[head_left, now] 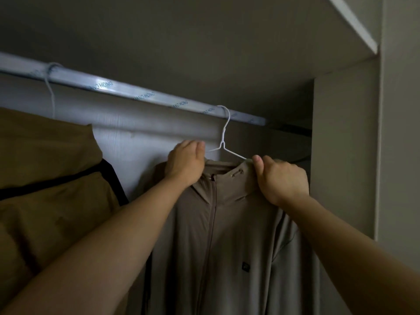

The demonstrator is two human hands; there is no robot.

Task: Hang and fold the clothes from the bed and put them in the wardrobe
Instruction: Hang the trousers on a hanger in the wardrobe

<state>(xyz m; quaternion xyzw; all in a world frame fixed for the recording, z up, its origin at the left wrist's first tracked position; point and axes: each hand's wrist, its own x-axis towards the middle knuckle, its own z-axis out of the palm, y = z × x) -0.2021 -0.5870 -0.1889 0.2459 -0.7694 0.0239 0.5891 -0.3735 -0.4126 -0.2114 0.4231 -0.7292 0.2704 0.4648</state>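
Wardrobe interior: dim and seen from below; a rail (136, 92) wrapped in printed film slopes from upper left toward centre right.
Far left: a mustard jacket (50, 178) with a black seam hangs from a thin white hook (50, 87) looped over the rail.
Left hand: the left hand (185, 164), centre frame, has its fingers curled over the garment's left shoulder, gripping the fabric.
Hanger: a white wire hanger (223, 135) appears hooked over the rail near its right end, its arms sloping out toward both hands.
Task garment: a taupe zip jacket (238, 235) hangs front-on beneath that hanger, filling the lower centre between the two forearms.
Right hand: the right hand (281, 180), just right of the collar, pinches the shoulder fabric between thumb and curled fingers.
Right edge: a pale side panel (345, 144), with a shelf (354, 23) above.
Key relation: the jacket's long axis drops straight down from the hook. The hands sit on the shoulder line either side of the neck, about equally near, so squaring the shoulders and letting go seems all that remains.
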